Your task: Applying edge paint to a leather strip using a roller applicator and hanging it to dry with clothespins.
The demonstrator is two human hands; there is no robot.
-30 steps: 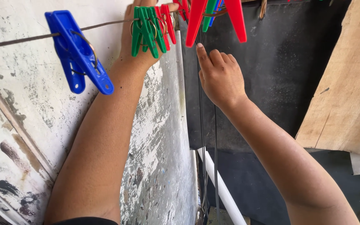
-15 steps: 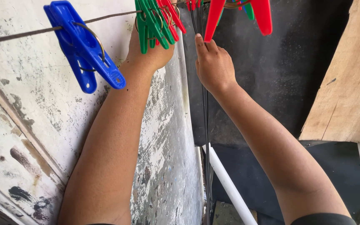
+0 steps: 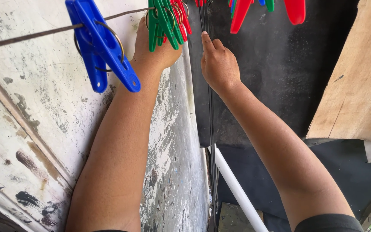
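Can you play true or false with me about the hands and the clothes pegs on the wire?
1. A blue peg hangs on the wire. True.
2. The left hand is up behind the green pegs. True.
3. The right hand is holding a yellow peg. False: it holds no peg; its pointing finger reaches up beside thin dark cords.
4. The wall on the left is freshly painted and spotless. False: its pale paint is worn and stained.
5. A white pipe runs below the arms. True.
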